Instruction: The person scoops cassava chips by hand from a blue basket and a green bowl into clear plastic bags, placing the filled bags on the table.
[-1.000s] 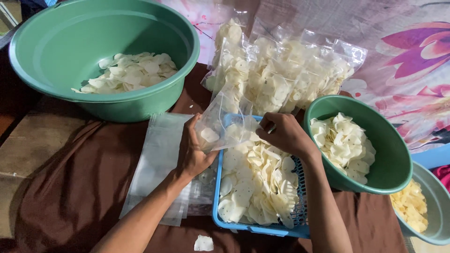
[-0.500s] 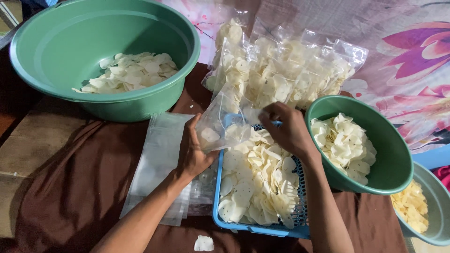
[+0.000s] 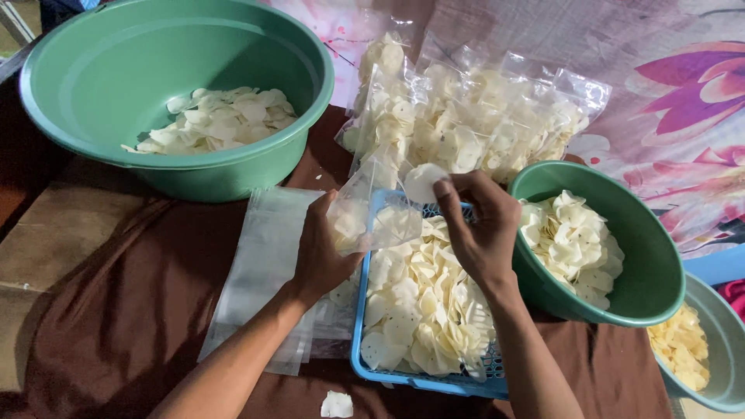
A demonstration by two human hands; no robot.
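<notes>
My left hand (image 3: 324, 252) grips a small clear plastic bag (image 3: 371, 209) by its side, holding it open above the left edge of a blue basket (image 3: 403, 378) heaped with pale raw chips. Some chips sit in the bag's bottom. My right hand (image 3: 479, 225) pinches one round pale chip (image 3: 424, 182) at the bag's mouth, over the basket.
A big green basin (image 3: 93, 93) with chips stands at the back left. Filled clear bags (image 3: 473, 124) are piled behind the basket. A smaller green bowl (image 3: 652, 287) of chips sits right, a grey bowl (image 3: 722, 388) beyond it. Empty bags (image 3: 264, 264) lie on the brown cloth.
My right hand has lifted from the basket with a chip and brought it up to the bag's mouth. My left hand has kept hold of the bag.
</notes>
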